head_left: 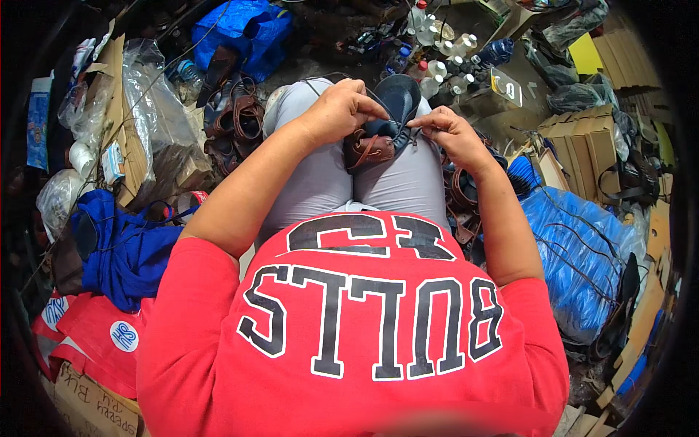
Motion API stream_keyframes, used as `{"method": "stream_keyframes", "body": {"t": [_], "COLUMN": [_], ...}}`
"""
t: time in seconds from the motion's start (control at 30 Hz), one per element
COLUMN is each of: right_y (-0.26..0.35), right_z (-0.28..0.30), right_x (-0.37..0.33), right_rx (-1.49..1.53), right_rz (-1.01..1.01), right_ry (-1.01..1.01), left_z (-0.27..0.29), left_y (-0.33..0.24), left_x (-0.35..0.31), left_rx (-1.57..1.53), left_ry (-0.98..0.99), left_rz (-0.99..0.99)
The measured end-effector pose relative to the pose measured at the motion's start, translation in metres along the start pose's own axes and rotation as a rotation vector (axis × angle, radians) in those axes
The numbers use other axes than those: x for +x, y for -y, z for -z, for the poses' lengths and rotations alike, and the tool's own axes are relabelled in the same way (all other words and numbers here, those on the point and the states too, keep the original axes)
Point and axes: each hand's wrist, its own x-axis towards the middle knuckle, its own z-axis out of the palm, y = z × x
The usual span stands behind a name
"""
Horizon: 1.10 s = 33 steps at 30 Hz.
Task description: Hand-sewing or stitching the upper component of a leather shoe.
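Observation:
A brown leather shoe (368, 151) with dark blue-black parts rests on my grey-trousered lap, between my knees. Its dark, rounded end (399, 93) points away from me. My left hand (346, 111) is at the shoe's left side, thumb and forefinger pinched over its opening; what they hold is too small to make out. On the other side, my right hand (453, 137) pinches a thin dark cord at the shoe's edge. Several brown shoes (244, 120) are piled beside my left knee, and more lie partly hidden by my right forearm.
Plastic bottles (437, 69) stand beyond my right knee. A blue bag (244, 36) lies at the far left. Blue cloth (120, 244) and red packaging (95, 328) are on my left; folded cardboard (582, 149) and a blue plastic-wrapped bundle (582, 251) on my right.

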Motion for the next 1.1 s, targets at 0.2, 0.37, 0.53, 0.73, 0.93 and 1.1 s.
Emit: {"method": "stream_keyframes", "body": {"t": [0.2,0.37,0.53,0.73,0.93,1.1], "right_y": [0.003,0.002,-0.002,-0.002,0.000,-0.012], "right_z": [0.003,0.003,0.004,0.005,-0.007,-0.020], "right_x": [0.001,0.001,0.004,0.006,-0.006,-0.008], "right_rx": [-0.037,-0.062,0.010,0.031,0.034,0.376], "right_rz": [0.020,0.023,-0.018,-0.018,-0.016,-0.069], "right_ry": [0.028,0.017,0.054,0.097,0.015,-0.099], "left_z": [0.000,-0.003,-0.004,-0.003,-0.001,-0.015], "left_y": [0.005,0.005,0.008,0.000,-0.007,-0.009], "left_x": [0.002,0.003,0.010,0.029,0.006,0.008], "left_rx": [0.012,0.018,0.007,0.075,0.104,-0.538], "left_ry": [0.010,0.023,0.077,0.127,0.097,0.162], "left_rz": [-0.020,-0.008,-0.023,-0.174,-0.066,0.400]}}
